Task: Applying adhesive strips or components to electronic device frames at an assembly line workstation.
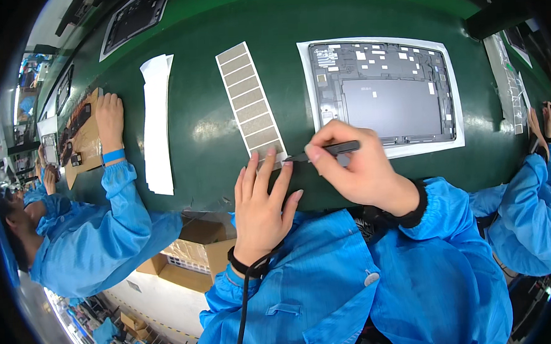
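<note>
A white sheet (pixel 247 99) carrying a column of grey-brown rectangular stickers lies slanted in front of me. My left hand (pixel 259 201) rests on its near end, fingers stretched out and holding nothing. In my right hand (pixel 369 173) is a pair of black tweezers (pixel 341 148), pinched between thumb and fingers. Their dark tip points left, at the sheet's lower right corner beside my left fingertips; whether it touches a sticker I cannot tell. Just beyond my right hand, a grey tablet housing (pixel 397 106) with small white patches lies on a white backing sheet (pixel 459 131).
Stacked white paper strips (pixel 156 125) lie on the green table (pixel 198 114), left of the sticker sheet. A co-worker's hand (pixel 110 118) rests by brown cardboard (pixel 87 141) at far left. Another co-worker (pixel 533 208) sits at right. An open carton (pixel 192 254) stands below the table edge.
</note>
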### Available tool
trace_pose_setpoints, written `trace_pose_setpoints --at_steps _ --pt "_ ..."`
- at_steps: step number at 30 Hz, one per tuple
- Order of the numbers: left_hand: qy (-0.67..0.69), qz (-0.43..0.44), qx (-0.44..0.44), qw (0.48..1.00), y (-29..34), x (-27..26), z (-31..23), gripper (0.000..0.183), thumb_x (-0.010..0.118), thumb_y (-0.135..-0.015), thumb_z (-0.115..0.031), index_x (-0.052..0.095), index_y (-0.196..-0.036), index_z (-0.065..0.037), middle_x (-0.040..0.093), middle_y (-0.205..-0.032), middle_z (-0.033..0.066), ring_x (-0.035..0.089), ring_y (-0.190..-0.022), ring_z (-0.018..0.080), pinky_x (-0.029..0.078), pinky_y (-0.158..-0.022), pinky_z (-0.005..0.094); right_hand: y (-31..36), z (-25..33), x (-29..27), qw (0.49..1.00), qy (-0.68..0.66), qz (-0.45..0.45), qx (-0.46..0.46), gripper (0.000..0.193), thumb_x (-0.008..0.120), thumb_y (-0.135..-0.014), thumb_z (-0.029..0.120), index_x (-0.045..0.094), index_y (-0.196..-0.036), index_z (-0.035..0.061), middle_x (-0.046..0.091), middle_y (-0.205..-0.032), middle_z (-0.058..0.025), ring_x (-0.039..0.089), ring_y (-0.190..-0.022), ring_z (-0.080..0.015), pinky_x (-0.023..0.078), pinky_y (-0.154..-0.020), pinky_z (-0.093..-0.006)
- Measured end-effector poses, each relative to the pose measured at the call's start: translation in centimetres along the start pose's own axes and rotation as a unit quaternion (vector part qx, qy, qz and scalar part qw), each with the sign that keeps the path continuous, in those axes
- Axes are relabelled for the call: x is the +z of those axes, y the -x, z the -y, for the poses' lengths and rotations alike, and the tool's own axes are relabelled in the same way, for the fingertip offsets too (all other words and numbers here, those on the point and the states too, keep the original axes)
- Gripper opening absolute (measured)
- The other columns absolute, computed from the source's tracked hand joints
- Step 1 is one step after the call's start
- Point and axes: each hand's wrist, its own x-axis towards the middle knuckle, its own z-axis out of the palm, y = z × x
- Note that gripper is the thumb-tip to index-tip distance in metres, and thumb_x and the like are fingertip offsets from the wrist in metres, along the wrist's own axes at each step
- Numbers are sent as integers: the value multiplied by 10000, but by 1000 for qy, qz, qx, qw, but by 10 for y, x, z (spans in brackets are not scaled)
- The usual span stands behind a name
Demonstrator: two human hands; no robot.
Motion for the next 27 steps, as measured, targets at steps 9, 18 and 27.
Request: trace_pose_setpoints --at_steps 9,18,27 --pt "-22 -39 12 999 5 13 8 485 700 -833 -282 637 -1295 -151 427 -1468 224 390 -1349 429 323 -1083 529 -3 -7 18 997 6 21 71 143 637 -919 119 598 -888 -14 671 -720 -109 691 -654 -151 524 -566 -284" --pt "2 -65 -2 998 4 14 8 423 712 -825 -267 682 -1229 -147 475 -1442 188 429 -1326 397 343 -1070 496 3 -12 25 997 59 8 38 141 650 -914 122 606 -864 -2 632 -669 -86 606 -583 -110 466 -521 -278" --pt "1 -58 -14 998 3 15 6 412 723 -820 -268 692 -1217 -165 480 -1447 171 436 -1335 381 340 -1075 498 5 -12 28 997 77 0 -20 103 639 -899 63 646 -964 -17 648 -733 -73 617 -606 -131 521 -601 -259"
